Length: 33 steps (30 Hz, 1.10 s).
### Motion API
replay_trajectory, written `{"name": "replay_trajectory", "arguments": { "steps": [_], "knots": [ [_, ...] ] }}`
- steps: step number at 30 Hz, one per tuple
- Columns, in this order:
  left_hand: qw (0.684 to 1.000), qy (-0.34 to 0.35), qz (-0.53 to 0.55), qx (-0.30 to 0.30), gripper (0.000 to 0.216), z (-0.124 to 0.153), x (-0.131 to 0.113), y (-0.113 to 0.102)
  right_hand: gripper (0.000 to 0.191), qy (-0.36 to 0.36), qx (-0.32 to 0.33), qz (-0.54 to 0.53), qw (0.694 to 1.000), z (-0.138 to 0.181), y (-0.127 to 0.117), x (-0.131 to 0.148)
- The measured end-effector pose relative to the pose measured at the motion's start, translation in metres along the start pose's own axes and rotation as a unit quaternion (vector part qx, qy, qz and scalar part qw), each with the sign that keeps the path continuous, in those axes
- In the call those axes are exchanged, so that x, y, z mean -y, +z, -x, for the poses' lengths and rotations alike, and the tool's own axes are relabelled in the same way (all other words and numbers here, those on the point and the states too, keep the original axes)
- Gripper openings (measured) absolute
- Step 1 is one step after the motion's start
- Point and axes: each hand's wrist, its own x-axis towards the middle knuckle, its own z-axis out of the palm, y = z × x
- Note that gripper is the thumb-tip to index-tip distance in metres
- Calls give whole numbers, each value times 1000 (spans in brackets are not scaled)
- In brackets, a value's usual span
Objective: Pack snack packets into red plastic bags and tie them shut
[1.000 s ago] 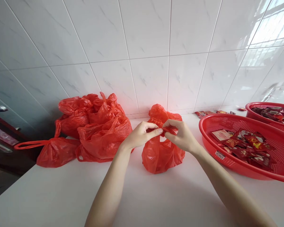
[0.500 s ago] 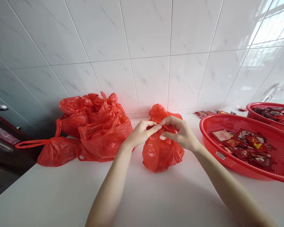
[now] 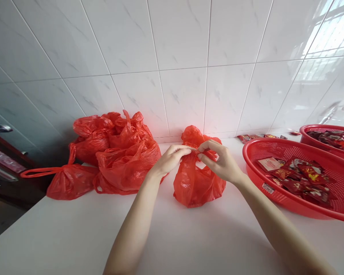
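A small filled red plastic bag (image 3: 196, 183) stands on the white counter (image 3: 189, 236) near the tiled wall. My left hand (image 3: 169, 160) pinches one of the bag's handles at its top. My right hand (image 3: 220, 162) pinches the other handle right beside it, fingertips almost touching the left hand's. Both hands are closed on the thin red plastic above the bag's body. What is inside the bag is hidden.
A pile of several tied red plastic bags (image 3: 114, 152) lies to the left against the wall. A red perforated basket (image 3: 275, 191) with red packets sits at the right, a second red basket (image 3: 326, 131) behind it. Loose packets (image 3: 252, 136) lie by the wall. Dark furniture (image 3: 2, 160) stands at far left.
Both hands have kept working the handles at the bag's top, shifting slightly upward and right. The handles are now drawn out between the fingertips. The bag stays in place.
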Motion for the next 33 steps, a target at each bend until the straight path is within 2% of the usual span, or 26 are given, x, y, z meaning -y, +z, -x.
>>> {"name": "replay_trajectory", "arguments": {
  "steps": [4, 9, 12, 17, 23, 27, 30, 33],
  "knots": [
    [1000, -1, 6, -1, 23, -2, -2, 0, 5, 8, 17, -19, 1000, -1, -4, 0],
    [999, -29, 18, -23, 20, -3, -5, 2, 11, 3, 102, -43, 994, -2, -17, 5],
    [998, -38, 22, -53, 19, -4, -1, 2, 11, -22, 129, -52, 990, -2, -25, 10],
    [992, -36, 2, -124, 14, -12, 13, -2, 13, -52, 155, -44, 986, 0, -38, 18],
    [985, -50, -61, -154, 14, -27, 39, -9, 20, -66, 274, -24, 959, 2, -44, 26],
    [982, -61, -62, -170, 14, -31, 58, -15, 20, -65, 321, -48, 943, 2, -46, 32],
    [978, -64, -61, -187, 15, -33, 67, -19, 15, -40, 336, -68, 938, 2, -50, 35],
    [976, -52, -55, -203, 13, -36, 67, -19, 9, -5, 321, -97, 942, 2, -52, 33]
  ]
}}
